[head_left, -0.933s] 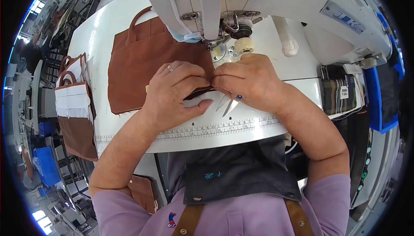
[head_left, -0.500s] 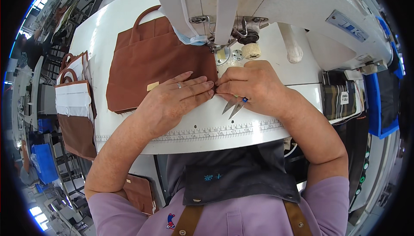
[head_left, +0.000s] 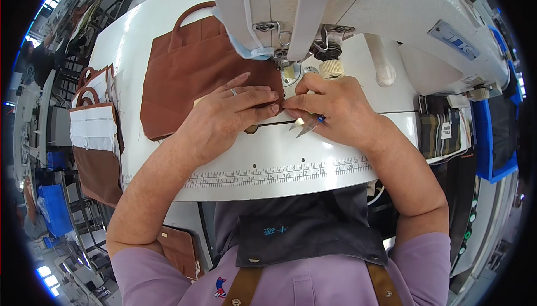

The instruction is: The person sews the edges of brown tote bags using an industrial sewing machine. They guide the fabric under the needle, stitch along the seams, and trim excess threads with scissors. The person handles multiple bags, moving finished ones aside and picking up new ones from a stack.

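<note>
1. Brown, leather-like handbag (head_left: 187, 63) with a curved handle, on the table's left half, its right edge just beside the needle area. The left hand (head_left: 221, 110) lies over it, fingers extended; slack pressure could let the panel crease.
2. Right hand (head_left: 338, 107): thumb and forefinger together at the bag's near right corner; what they pinch cannot be told. Silver pointed thread snips (head_left: 306, 126) are held in the same hand; a careless turn could nick the bag or left fingertips.
3. Glossy white table (head_left: 279, 149), ruler printed along its near edge.
4. Far: white metal sewing machine (head_left: 274, 4). Left: brown-and-white bags (head_left: 96, 169). Right: blue plastic bin (head_left: 493, 163).
</note>
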